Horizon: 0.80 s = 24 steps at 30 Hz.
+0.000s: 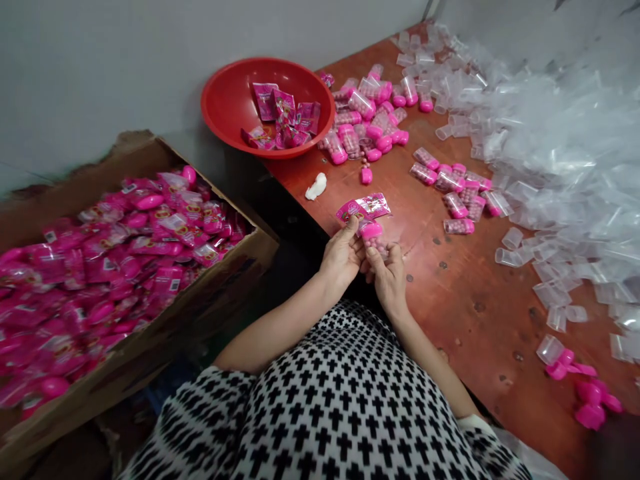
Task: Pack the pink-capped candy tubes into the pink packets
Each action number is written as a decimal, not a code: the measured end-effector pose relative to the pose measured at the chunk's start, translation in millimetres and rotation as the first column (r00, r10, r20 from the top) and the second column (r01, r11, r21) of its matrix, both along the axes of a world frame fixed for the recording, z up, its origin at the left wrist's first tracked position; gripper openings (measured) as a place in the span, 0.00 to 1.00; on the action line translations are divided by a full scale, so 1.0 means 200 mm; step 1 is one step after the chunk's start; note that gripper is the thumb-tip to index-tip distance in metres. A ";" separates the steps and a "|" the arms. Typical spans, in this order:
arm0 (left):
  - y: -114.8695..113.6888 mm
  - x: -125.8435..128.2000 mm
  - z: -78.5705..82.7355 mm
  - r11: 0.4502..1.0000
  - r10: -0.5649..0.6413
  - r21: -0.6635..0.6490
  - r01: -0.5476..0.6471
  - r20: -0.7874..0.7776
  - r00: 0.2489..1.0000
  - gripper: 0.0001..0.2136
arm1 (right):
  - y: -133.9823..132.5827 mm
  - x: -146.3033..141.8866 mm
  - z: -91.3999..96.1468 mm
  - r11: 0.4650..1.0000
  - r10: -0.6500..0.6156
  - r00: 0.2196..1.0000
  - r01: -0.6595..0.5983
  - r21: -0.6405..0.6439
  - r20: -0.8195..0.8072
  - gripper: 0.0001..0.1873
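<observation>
Container with pink cap [371, 233], filled with small pink balls, is held between both hands, near the edge of the wooden table [450, 287]. Its clear part is pinched by the thumb and fingers of the right hand [390, 272], while a printed pink packet [364, 207] seems to be pinched by the left hand [343, 253]; whether the cap is inside the packet cannot be told surely, because this place is partly covered by fingers. Much appears to be done: the cardboard box [210, 303] is heaped with bulging pink packets [125, 267]. Filled containers [363, 105] are left unpacked in groups on the table, several loose packets [285, 110] are kept in the red bowl [220, 107], and many empty clear cups [575, 160] are piled at the right, apparently not filled.
</observation>
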<state>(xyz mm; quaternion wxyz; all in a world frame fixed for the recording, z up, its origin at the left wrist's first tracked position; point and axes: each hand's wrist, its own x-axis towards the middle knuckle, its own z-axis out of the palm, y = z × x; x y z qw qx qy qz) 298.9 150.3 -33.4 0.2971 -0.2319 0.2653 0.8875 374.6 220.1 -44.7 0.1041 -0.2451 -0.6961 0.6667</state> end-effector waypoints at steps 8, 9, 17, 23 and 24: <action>-0.02 -0.02 0.01 0.997 -0.051 -0.074 0.038 -0.183 0.982 0.19 | 0.00 0.00 0.01 0.982 0.165 0.986 -0.166 -0.085 -0.018 0.17; -0.02 -0.02 0.01 0.997 -0.049 -0.075 0.035 -0.191 0.980 0.18 | 0.00 -0.01 0.00 0.988 0.145 0.989 -0.145 -0.052 -0.008 0.17; -0.01 -0.02 0.02 0.994 -0.081 -0.086 0.060 -0.264 0.961 0.16 | 0.02 -0.03 0.00 0.988 0.140 0.990 -0.141 -0.070 -0.026 0.16; -0.01 -0.01 -0.01 0.974 -0.204 -0.161 0.158 -0.329 0.922 0.16 | 0.04 -0.03 -0.03 0.999 0.044 0.998 -0.044 0.000 -0.039 0.18; -0.01 -0.01 -0.01 0.972 -0.214 -0.168 0.166 -0.335 0.918 0.15 | 0.04 -0.04 -0.04 0.999 0.051 0.998 -0.051 -0.001 -0.029 0.17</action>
